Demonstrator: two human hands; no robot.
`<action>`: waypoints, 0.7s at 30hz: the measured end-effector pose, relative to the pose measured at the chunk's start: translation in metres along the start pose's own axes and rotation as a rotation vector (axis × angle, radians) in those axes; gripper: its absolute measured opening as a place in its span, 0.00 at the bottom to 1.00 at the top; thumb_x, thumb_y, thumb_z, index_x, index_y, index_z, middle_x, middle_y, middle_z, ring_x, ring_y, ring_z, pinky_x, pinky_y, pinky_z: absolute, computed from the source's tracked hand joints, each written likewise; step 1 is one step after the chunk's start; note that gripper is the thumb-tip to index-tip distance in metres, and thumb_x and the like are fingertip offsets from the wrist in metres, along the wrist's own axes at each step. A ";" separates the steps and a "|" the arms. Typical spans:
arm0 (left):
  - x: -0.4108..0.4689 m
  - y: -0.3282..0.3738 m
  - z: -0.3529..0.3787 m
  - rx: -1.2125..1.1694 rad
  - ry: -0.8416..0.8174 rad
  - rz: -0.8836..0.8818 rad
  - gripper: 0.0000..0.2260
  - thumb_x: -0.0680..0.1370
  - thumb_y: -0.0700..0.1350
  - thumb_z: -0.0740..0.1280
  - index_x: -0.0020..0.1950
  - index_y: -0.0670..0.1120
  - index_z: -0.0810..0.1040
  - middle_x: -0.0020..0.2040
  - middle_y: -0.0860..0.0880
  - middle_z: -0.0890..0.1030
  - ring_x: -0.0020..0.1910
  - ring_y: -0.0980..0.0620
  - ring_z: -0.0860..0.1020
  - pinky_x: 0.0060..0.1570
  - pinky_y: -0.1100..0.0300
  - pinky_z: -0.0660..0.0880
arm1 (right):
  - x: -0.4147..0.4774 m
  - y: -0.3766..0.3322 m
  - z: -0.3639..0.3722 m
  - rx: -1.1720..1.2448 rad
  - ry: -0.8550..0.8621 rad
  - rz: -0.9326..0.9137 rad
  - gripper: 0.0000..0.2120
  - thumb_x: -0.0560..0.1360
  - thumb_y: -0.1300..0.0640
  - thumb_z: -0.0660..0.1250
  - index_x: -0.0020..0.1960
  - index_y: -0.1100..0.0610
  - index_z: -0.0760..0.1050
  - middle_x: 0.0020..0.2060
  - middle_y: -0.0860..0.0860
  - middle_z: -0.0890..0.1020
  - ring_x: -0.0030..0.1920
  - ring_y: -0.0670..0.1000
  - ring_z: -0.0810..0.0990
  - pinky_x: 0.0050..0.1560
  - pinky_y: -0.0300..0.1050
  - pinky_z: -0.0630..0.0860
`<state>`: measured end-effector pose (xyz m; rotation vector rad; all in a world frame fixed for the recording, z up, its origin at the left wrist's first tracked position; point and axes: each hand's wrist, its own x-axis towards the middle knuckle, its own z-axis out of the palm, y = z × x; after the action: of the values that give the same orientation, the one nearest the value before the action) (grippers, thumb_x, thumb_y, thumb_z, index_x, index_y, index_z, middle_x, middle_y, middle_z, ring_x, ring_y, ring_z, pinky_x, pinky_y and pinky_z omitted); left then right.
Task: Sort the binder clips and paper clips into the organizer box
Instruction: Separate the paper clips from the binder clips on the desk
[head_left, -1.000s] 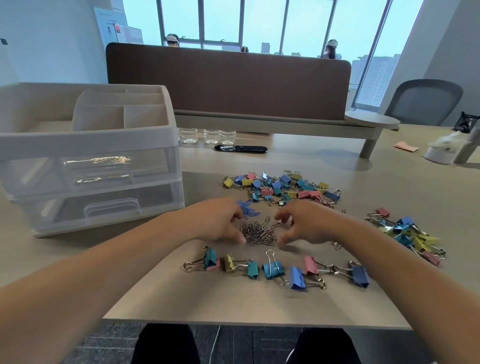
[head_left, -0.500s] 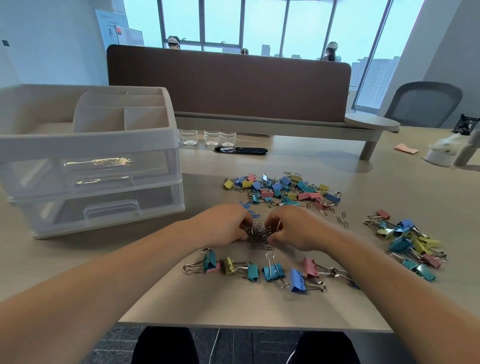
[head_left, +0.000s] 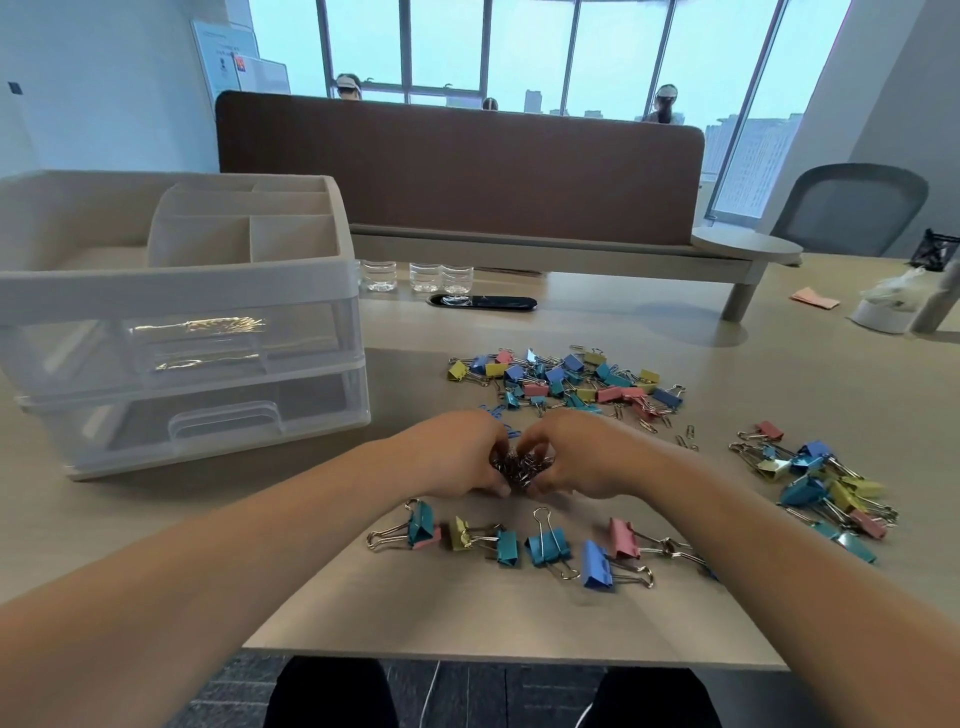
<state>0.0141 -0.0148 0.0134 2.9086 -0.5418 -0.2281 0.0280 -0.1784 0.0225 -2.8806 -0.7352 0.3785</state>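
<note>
Both my left hand (head_left: 460, 457) and right hand (head_left: 584, 460) curl round the paper clips (head_left: 519, 466), gathering them; next, I'd lift them into the organizer box (head_left: 208, 293).

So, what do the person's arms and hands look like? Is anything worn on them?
The left forearm and right forearm are bare; no sleeves show. The left hand and right hand wear no gloves, and no watch, bracelet or ring is visible.
</note>
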 end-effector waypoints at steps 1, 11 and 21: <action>0.000 0.000 0.000 -0.010 0.011 -0.006 0.18 0.75 0.52 0.72 0.62 0.47 0.77 0.53 0.47 0.80 0.47 0.50 0.76 0.42 0.60 0.71 | 0.000 0.000 0.001 0.000 0.021 0.001 0.21 0.73 0.50 0.73 0.65 0.49 0.76 0.58 0.47 0.78 0.55 0.48 0.75 0.53 0.41 0.69; 0.004 0.003 0.009 -0.079 0.116 -0.024 0.07 0.78 0.46 0.66 0.53 0.45 0.80 0.47 0.46 0.81 0.44 0.49 0.78 0.41 0.58 0.72 | 0.003 -0.001 0.011 0.026 0.123 0.011 0.02 0.76 0.54 0.69 0.47 0.51 0.77 0.43 0.48 0.80 0.43 0.48 0.79 0.40 0.39 0.74; 0.004 -0.003 0.009 -0.107 0.179 -0.003 0.09 0.79 0.44 0.65 0.55 0.46 0.82 0.49 0.47 0.83 0.47 0.50 0.78 0.47 0.57 0.75 | 0.002 -0.004 0.012 0.045 0.184 0.025 0.07 0.76 0.56 0.68 0.54 0.52 0.78 0.47 0.48 0.80 0.46 0.47 0.78 0.43 0.38 0.73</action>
<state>0.0170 -0.0146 0.0039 2.7900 -0.4807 0.0039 0.0250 -0.1732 0.0111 -2.8353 -0.6512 0.1285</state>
